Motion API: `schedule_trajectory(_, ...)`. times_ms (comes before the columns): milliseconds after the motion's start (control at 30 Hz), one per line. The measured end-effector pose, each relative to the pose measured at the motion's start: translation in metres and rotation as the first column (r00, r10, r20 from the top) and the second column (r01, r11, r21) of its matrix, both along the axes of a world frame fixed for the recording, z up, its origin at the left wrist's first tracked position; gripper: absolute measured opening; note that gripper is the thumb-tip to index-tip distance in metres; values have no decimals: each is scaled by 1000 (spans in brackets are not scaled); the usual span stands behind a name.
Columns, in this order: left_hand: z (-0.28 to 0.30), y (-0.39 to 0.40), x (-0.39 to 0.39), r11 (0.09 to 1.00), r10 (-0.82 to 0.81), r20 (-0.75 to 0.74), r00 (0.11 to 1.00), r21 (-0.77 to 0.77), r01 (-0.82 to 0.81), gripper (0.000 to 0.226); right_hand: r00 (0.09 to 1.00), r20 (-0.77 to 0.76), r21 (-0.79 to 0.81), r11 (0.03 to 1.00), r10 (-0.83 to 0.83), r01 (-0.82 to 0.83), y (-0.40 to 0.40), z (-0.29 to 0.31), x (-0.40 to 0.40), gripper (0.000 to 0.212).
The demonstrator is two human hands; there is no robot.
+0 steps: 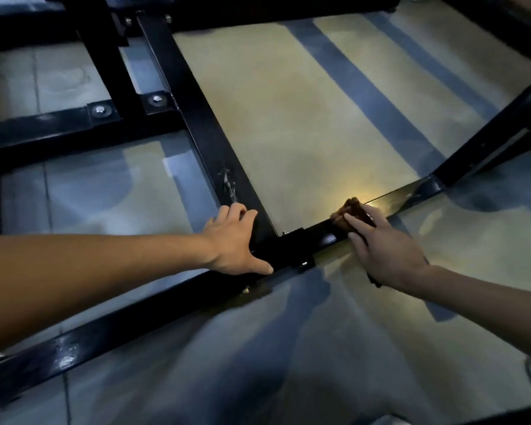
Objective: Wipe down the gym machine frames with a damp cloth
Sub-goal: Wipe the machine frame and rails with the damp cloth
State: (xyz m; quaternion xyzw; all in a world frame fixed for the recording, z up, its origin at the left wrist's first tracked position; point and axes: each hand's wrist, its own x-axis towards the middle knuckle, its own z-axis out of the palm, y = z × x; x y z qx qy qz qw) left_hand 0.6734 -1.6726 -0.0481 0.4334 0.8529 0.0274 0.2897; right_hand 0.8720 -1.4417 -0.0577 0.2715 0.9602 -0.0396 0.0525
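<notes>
A person's two bare arms are reaching forward and down over a black metal machine frame lying low on a pale tiled floor. The left hand is resting on the joint where a long bar running away from the viewer is meeting a cross bar; its fingers are curling loosely over the far edge of the metal and its thumb is lying flat along the near edge, so it is bracing on the frame rather than carrying anything. Just beyond this hand's fingertips, pale scuffs are showing on the long bar. To the right of that hand, along the same cross bar, the right hand is pressing a brown cloth down onto the top of the bar, with fingers fairly straight and spread over the fabric. The cloth is sticking out past the fingertips, and a dark bit is showing under the wrist. A warm patch of light is glowing on the floor just ahead of the cloth. Farther beyond the left hand, two bolts are shining on a bracket where more black bars are crossing. Soft shadows are falling across the floor nearer the viewer.
</notes>
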Motion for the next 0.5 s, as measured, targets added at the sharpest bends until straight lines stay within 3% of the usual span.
schedule_trajectory(67,2,14,7,998,23,-13,1000,-52,-23,127,997,-73,-84,996,38,-44,-21,-8,-9,52)
schedule_trajectory(167,5,26,19,990,70,-43,997,-117,-75,132,977,-62,-143,967,204,-211,-65,-12,-33,54)
schedule_trajectory(300,18,18,32,976,88,-46,995,-196,-95,121,924,-78,-258,888,375,-382,-105,-18,-48,56)
schedule_trajectory(400,26,10,41,963,25,-63,998,-267,-41,121,884,-188,-176,870,429,-460,-93,-29,-38,51)
schedule_trajectory(500,15,14,49,969,-57,-87,995,-244,35,122,841,-242,-73,855,484,-513,-57,-32,-21,48)
